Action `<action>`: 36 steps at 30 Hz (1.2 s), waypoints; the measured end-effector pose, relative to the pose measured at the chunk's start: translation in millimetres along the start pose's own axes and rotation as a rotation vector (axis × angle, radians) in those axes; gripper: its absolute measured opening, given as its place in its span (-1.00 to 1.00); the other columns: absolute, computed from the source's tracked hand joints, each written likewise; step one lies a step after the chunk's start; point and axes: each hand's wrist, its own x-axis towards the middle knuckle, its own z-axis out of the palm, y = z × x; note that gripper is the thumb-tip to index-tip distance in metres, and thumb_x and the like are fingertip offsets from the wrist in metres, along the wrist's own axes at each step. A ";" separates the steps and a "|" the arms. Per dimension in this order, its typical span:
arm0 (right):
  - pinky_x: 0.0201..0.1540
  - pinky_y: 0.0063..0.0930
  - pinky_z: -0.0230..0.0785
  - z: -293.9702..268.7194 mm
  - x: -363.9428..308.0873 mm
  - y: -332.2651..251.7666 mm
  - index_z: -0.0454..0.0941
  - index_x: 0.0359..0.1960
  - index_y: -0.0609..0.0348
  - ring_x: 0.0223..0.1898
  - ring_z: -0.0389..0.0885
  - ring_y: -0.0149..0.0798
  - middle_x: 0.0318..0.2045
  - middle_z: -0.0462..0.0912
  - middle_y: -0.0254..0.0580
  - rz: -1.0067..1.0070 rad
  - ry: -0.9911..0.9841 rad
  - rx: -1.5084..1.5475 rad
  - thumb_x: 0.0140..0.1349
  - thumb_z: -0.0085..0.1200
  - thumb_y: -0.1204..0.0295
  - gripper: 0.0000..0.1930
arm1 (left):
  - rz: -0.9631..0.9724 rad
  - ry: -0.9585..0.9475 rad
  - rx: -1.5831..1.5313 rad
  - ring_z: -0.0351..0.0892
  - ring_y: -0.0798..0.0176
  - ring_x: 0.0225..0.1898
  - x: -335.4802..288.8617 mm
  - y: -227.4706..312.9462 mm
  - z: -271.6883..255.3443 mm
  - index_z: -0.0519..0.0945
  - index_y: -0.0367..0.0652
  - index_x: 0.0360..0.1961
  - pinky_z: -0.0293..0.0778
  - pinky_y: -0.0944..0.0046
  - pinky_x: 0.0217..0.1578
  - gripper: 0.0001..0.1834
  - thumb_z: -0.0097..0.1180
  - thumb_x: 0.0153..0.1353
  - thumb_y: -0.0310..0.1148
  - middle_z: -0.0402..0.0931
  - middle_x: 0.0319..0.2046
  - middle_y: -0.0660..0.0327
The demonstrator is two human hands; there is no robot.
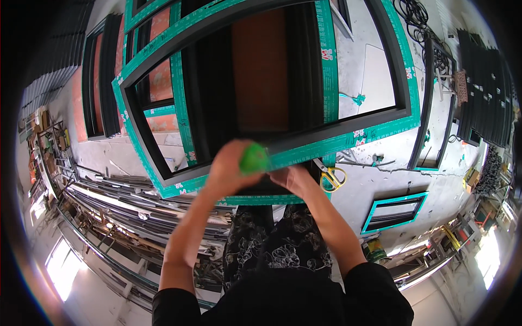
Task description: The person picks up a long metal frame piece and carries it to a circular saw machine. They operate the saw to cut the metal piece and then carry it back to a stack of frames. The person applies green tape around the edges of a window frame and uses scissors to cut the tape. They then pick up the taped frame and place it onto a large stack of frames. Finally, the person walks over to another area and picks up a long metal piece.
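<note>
Cropped shirt (283, 301), blurred green object (254, 158)

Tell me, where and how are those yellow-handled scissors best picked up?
I'd grip the scissors by their yellow handles, coming in from the right. The finger loops spread toward the right and lower right, while the blades point up and left toward the green-covered frame. The right hand, just left of them, would probably do best to swing around to the loops.
</note>
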 end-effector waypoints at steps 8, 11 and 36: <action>-0.19 -0.32 0.62 14.8 -52.9 48.6 0.49 0.01 0.16 -0.16 0.67 -0.29 -0.11 0.62 -0.19 -0.194 -0.116 -0.074 0.35 0.15 0.20 -0.65 | 0.060 0.123 0.195 0.44 -0.12 0.10 -77.0 24.2 93.6 0.54 -0.23 0.11 0.40 -0.01 0.11 -0.47 0.27 0.04 -0.46 0.50 -0.01 0.05; -0.28 -0.38 0.64 24.5 -61.3 42.6 0.49 -0.06 0.19 -0.25 0.67 -0.36 -0.20 0.63 -0.21 -0.209 -0.038 -0.151 0.24 0.30 0.29 -0.65 | -0.154 0.215 -0.159 0.58 0.05 -0.04 -86.5 9.7 97.3 0.57 -0.33 -0.04 0.51 0.13 -0.04 -0.62 0.30 0.14 -0.40 0.57 -0.13 0.06; -0.12 -0.33 0.45 101.2 -165.2 60.6 0.55 -0.19 0.13 -0.22 0.62 -0.12 -0.26 0.59 -0.14 -0.604 -0.138 -0.962 0.07 0.36 0.17 -0.61 | -1.048 -0.021 -1.350 0.67 0.12 -0.07 -14.0 -89.8 159.8 0.61 -0.08 -0.13 0.65 0.10 -0.14 -0.82 0.16 0.35 -0.24 0.65 -0.22 0.17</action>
